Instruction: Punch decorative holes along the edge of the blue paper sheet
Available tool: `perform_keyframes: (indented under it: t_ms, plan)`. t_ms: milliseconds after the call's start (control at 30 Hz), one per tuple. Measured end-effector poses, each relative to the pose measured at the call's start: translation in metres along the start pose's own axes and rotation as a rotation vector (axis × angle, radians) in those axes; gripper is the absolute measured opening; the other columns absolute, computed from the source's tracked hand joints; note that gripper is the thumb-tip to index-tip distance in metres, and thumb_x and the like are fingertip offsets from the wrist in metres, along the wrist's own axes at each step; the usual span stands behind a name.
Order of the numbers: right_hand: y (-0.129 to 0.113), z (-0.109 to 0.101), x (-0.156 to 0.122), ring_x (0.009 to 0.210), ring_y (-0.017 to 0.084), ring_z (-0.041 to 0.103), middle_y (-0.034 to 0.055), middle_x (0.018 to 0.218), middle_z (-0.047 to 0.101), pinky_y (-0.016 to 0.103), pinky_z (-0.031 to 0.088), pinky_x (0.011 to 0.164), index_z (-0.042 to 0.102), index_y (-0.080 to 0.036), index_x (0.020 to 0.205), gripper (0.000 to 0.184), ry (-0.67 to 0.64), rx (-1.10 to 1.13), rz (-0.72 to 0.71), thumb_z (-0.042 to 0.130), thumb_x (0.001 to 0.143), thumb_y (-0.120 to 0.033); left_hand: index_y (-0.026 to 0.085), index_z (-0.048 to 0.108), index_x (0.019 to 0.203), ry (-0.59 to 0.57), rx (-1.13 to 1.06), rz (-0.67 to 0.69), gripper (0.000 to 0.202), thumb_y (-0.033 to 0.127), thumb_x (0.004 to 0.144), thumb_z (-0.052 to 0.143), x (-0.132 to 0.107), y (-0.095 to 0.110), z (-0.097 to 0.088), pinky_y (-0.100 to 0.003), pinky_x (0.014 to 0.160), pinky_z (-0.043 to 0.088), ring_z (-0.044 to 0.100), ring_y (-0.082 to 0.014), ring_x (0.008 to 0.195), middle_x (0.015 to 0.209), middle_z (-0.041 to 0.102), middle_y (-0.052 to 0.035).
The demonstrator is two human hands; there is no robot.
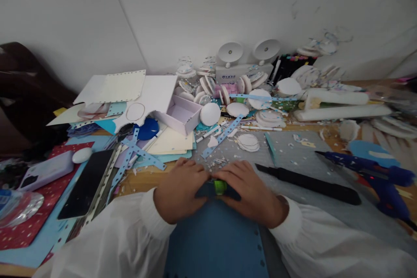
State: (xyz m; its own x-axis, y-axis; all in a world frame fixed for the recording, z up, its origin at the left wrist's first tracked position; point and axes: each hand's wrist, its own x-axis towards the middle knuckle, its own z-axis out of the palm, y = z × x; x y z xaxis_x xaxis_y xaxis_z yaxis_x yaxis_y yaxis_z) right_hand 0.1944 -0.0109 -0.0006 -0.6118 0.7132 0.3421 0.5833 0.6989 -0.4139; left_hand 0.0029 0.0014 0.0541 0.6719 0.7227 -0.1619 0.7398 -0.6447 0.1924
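A blue sheet [215, 239] with punched holes down its right edge lies in front of me, its far edge between my hands. My left hand [182, 191] is closed at that edge, fingers curled over the top and thumb underneath. Against the green piece [220, 187], which looks like a small craft punch, my right hand [249, 193] is closed too. Fingers hide most of that piece. To the right of my right hand lies a black pen-like cutter [306, 182]. Teal tweezers [270, 150] lie beyond its tip.
A blue glue gun [368, 169] rests at the right on the grey mat [312, 147]. White discs [210, 114], a lilac box [180, 115] and paper scraps crowd the back. Crossed blue strips [135, 152] and a dark phone [86, 184] are at the left.
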Motion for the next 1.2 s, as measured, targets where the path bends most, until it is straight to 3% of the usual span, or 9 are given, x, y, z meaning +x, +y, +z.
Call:
perform_keyframes:
  t_ms: [67, 133, 267, 433, 633, 967, 1200]
  plan:
    - [0.000, 0.002, 0.000, 0.090, 0.024, 0.052, 0.0083, 0.098, 0.064, 0.037, 0.037, 0.075, 0.056, -0.015, 0.107, 0.028, 0.025, -0.055, -0.033, 0.061, 0.083, -0.028, 0.018, 0.062, 0.095, 0.047, -0.085, -0.020, 0.040, 0.050, 0.072, 0.067, -0.002, 0.002, 0.001, -0.043, 0.085, 0.039, 0.057, -0.0265, 0.092, 0.093, 0.065, -0.0059]
    - [0.000, 0.003, 0.000, 0.088, 0.023, 0.053, 0.0081, 0.095, 0.065, 0.037, 0.036, 0.075, 0.056, -0.016, 0.104, 0.024, 0.058, -0.099, -0.091, 0.059, 0.085, -0.029, 0.018, 0.062, 0.090, 0.089, -0.158, -0.061, 0.042, 0.056, 0.072, 0.065, -0.002, 0.006, 0.004, -0.042, 0.085, 0.038, 0.057, -0.0255, 0.091, 0.090, 0.065, -0.0047]
    - [-0.002, 0.003, -0.001, 0.088, 0.022, 0.052, 0.0080, 0.093, 0.065, 0.037, 0.033, 0.076, 0.054, -0.017, 0.099, 0.018, 0.172, -0.147, -0.152, 0.051, 0.090, -0.032, 0.019, 0.063, 0.084, 0.147, -0.253, -0.126, 0.022, 0.039, 0.077, 0.067, -0.002, 0.013, 0.012, -0.037, 0.080, 0.038, 0.059, -0.0216, 0.085, 0.084, 0.066, -0.0020]
    - [-0.002, 0.002, -0.003, 0.096, 0.025, 0.049, 0.0109, 0.102, 0.061, 0.039, 0.032, 0.081, 0.051, -0.017, 0.099, 0.031, 0.222, -0.117, -0.094, 0.049, 0.088, -0.046, 0.019, 0.064, 0.086, 0.191, -0.256, -0.133, 0.024, 0.037, 0.072, 0.073, -0.009, 0.019, 0.013, -0.040, 0.083, 0.037, 0.058, -0.0233, 0.087, 0.088, 0.067, -0.0027]
    - [-0.005, 0.001, -0.003, 0.090, 0.023, 0.048, 0.0080, 0.098, 0.062, 0.038, 0.032, 0.078, 0.054, -0.019, 0.088, 0.016, 0.169, -0.097, -0.118, 0.049, 0.089, -0.035, 0.020, 0.062, 0.084, 0.218, -0.242, -0.135, 0.023, 0.032, 0.070, 0.075, -0.010, 0.022, 0.010, -0.041, 0.084, 0.037, 0.059, -0.0234, 0.087, 0.090, 0.069, -0.0024]
    - [-0.004, 0.002, -0.001, 0.093, 0.024, 0.049, 0.0077, 0.100, 0.063, 0.039, 0.033, 0.080, 0.056, -0.017, 0.096, 0.025, 0.085, -0.020, -0.050, 0.063, 0.079, -0.034, 0.018, 0.064, 0.083, 0.213, -0.210, -0.145, 0.020, 0.034, 0.073, 0.072, -0.007, 0.023, 0.012, -0.041, 0.084, 0.038, 0.059, -0.0230, 0.086, 0.086, 0.068, -0.0033]
    - [0.002, -0.001, 0.000, 0.093, 0.023, 0.054, 0.0071, 0.099, 0.063, 0.038, 0.040, 0.079, 0.058, -0.020, 0.101, 0.026, 0.103, 0.068, 0.104, 0.065, 0.078, -0.029, 0.018, 0.064, 0.089, 0.086, -0.229, -0.082, 0.038, 0.054, 0.081, 0.057, -0.002, -0.004, 0.011, -0.034, 0.074, 0.043, 0.063, -0.0228, 0.082, 0.083, 0.068, -0.0044]
